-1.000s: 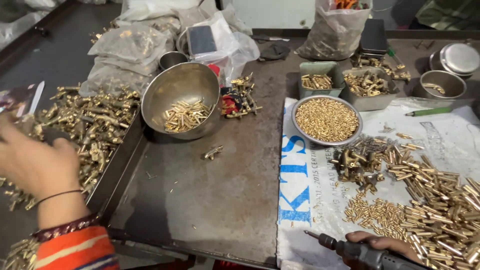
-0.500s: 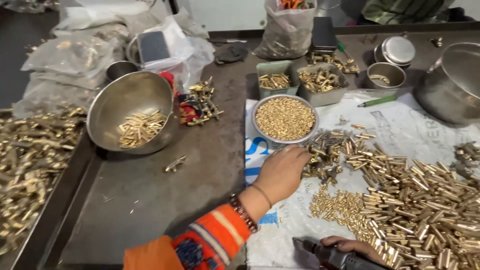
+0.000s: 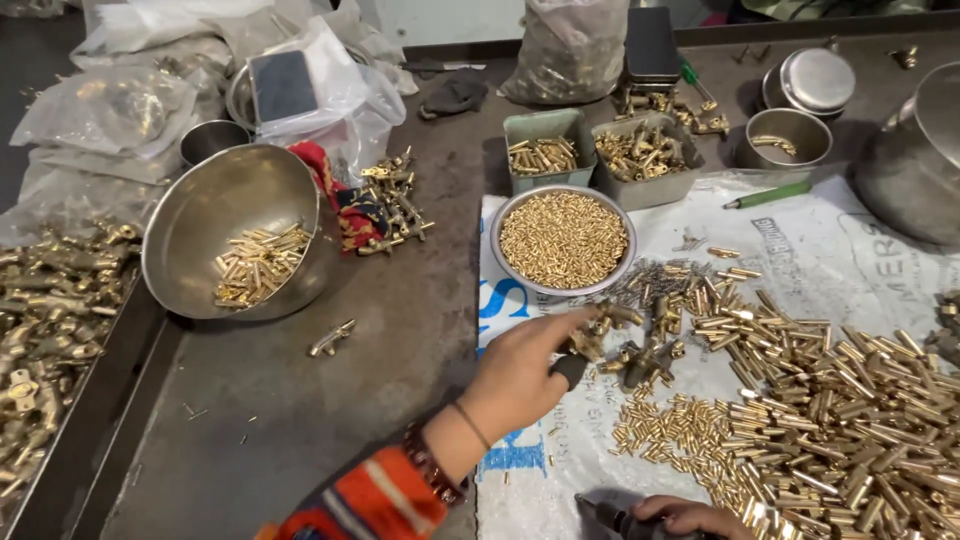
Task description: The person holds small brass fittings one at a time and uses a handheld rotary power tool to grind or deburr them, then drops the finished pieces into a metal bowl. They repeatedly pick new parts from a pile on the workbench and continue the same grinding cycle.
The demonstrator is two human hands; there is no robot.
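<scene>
Your left hand reaches over the white printed sack, fingers closing on a brass fitting from the small cluster just below the round dish of brass pellets. Your right hand, at the bottom edge, is wrapped around a dark power tool.

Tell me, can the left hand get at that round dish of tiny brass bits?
Probably yes. The left hand is already on the brass fittings just below the round dish, and nothing stands between them.
</scene>
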